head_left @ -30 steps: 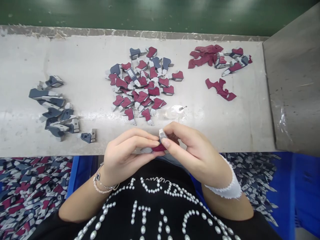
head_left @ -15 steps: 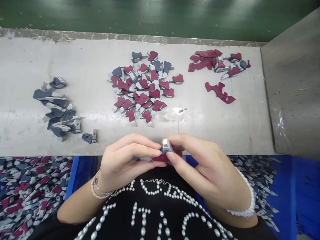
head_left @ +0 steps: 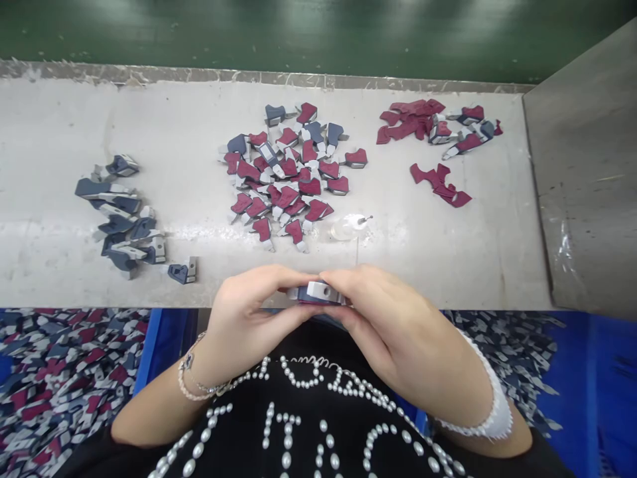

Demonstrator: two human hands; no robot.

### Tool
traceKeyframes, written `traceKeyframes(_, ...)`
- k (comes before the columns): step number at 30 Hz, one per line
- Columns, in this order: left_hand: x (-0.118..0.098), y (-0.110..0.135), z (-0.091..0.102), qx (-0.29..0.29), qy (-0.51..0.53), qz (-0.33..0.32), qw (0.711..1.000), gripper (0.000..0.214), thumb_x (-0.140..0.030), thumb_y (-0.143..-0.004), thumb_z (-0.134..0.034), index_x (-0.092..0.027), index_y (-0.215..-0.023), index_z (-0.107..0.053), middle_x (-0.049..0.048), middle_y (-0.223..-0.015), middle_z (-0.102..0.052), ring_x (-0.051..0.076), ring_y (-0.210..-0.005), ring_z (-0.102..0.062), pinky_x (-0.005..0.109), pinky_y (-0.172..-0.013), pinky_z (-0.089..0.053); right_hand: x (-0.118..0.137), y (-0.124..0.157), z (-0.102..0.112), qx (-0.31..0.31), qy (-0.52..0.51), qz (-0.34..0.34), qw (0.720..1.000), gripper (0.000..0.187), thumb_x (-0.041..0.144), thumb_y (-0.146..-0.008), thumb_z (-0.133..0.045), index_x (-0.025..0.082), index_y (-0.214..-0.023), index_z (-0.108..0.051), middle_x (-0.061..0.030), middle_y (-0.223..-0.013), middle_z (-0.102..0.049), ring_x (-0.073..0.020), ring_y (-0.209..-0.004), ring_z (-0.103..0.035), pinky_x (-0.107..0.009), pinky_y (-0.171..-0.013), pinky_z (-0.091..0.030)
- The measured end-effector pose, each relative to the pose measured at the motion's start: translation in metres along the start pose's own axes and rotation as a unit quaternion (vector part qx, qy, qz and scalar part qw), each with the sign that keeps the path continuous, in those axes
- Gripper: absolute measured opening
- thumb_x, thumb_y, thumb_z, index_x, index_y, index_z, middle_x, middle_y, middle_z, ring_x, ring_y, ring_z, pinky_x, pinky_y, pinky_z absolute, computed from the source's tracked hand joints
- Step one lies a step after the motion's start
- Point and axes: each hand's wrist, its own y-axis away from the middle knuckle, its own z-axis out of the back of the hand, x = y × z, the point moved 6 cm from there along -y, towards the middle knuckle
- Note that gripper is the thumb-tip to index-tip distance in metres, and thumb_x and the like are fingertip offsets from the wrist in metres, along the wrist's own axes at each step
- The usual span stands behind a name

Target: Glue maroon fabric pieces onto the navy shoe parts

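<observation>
Close to my chest, at the table's front edge, both hands pinch one small plastic part [head_left: 317, 291] in white-grey and dark blue, with a thin maroon strip low on it. A round hole shows in its white end. My left hand [head_left: 249, 305] grips it from the left between thumb and fingers. From the right, my right hand [head_left: 383, 318] closes on it with thumb and forefinger; its other fingers are hidden. Beyond the hands lies a heap of similar parts [head_left: 286, 196], most with maroon faces. Several blue-grey parts [head_left: 122, 222] lie to the left.
Maroon flat pieces [head_left: 411, 119] lie at the back right, beside a few assembled parts [head_left: 470, 143]. A small metal pin [head_left: 365, 219] rests on the white table [head_left: 448, 259]. Full blue bins [head_left: 149, 345] stand below its front edge. A metal panel [head_left: 587, 166] bounds the right.
The part has been turned between my hands, so its holed white end now faces up to the camera and less maroon shows. Both hands have closed in around it.
</observation>
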Motion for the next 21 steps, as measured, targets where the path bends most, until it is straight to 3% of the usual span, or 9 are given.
traceKeyframes(4,0.003,-0.003,-0.003,-0.002,0.022,0.020,1.000,0.018,-0.008,-0.075,-0.081,-0.019,-0.085,-0.071,-0.0026,-0.077,-0.075,0.011,-0.068,-0.069,0.020,-0.063,-0.057,0.001,0.004,0.000,0.016,0.042,0.028,0.999,0.030,-0.001,-0.096,-0.045,0.013,-0.118,-0.059,-0.0072,-0.102,-0.069,-0.0208,-0.087,-0.061,-0.032,-0.069,-0.050)
traceKeyframes(8,0.006,-0.004,-0.006,-0.019,0.047,0.016,0.999,0.018,-0.010,-0.073,-0.083,-0.019,-0.083,-0.071,-0.0022,-0.077,-0.077,0.012,-0.067,-0.071,0.020,-0.063,-0.058,0.000,0.005,0.001,0.034,0.046,0.038,0.998,0.034,-0.002,-0.096,-0.046,0.014,-0.122,-0.059,-0.0077,-0.108,-0.069,-0.0212,-0.091,-0.061,-0.032,-0.074,-0.051)
traceKeyframes(15,0.001,-0.007,-0.010,0.093,0.003,0.024,0.995,0.014,-0.010,-0.080,-0.077,-0.016,-0.091,-0.071,-0.0013,-0.077,-0.077,0.011,-0.065,-0.071,0.017,-0.060,-0.055,-0.004,0.003,0.004,0.050,-0.003,0.023,0.998,0.027,0.007,-0.100,-0.047,0.014,-0.122,-0.061,-0.0059,-0.101,-0.069,-0.0201,-0.089,-0.061,-0.033,-0.073,-0.051)
traceKeyframes(21,-0.003,-0.003,-0.014,0.110,-0.010,0.017,0.994,0.007,-0.011,-0.085,-0.069,-0.015,-0.091,-0.069,-0.0001,-0.075,-0.074,0.011,-0.062,-0.066,0.020,-0.058,-0.051,-0.002,0.002,0.003,0.049,-0.032,0.025,0.998,0.018,0.014,-0.102,-0.047,0.014,-0.109,-0.063,-0.0065,-0.094,-0.067,-0.0207,-0.083,-0.058,-0.035,-0.071,-0.050)
